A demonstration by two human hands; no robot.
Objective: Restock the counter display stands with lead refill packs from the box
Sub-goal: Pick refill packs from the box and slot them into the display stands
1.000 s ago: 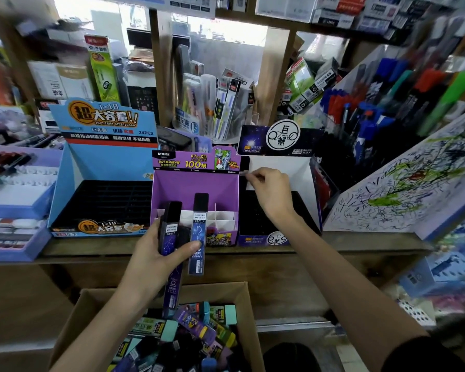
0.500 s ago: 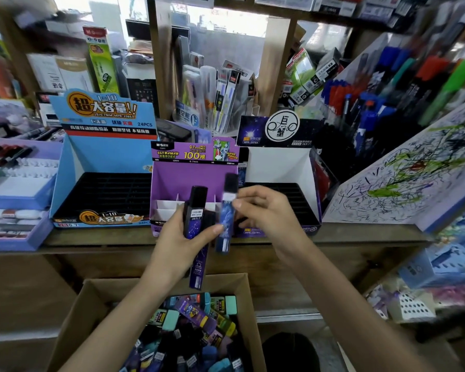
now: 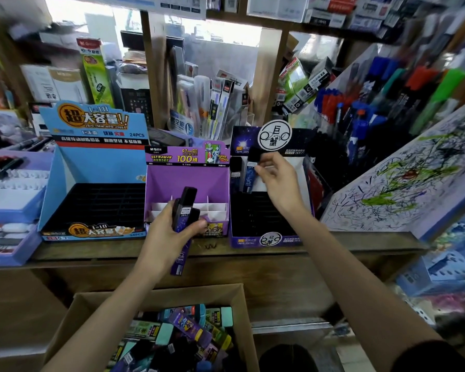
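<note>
Closest to the camera, an open cardboard box (image 3: 156, 292) sits below the counter, with a jumble of lead refill packs (image 3: 188, 326) inside: purple, teal, yellow-green and black slim cases lying at all angles.

Above the box, the left hand (image 3: 169, 237) curls around a small bundle of slim packs (image 3: 184, 210). They have black caps, dark navy-to-purple bodies with thin constellation lines, and small white labels. One reaches lower than the rest, below the counter edge. How many are in the bundle cannot be told.

On the wooden counter (image 3: 360, 240) three display stands sit side by side. The blue stand (image 3: 97, 167) on the left has a black slotted tray. The purple stand (image 3: 188, 178) in the middle shows white card dividers, just behind the left hand's bundle. The dark blue stand (image 3: 263, 237) on the right has a white back panel and a round white emblem on top.

Over this last stand, the right hand (image 3: 279, 181) pinches a single pack (image 3: 250, 173) near its black cap between thumb and fingertips. It hangs upright, with a blue body and a pale band at its foot, near the stand's back left corner. Another dark pack (image 3: 235, 175) stands just beside it, against the left wall.

Farther right leans a scribbled test board (image 3: 403, 183), with racks of pens (image 3: 360, 111) behind it.
</note>
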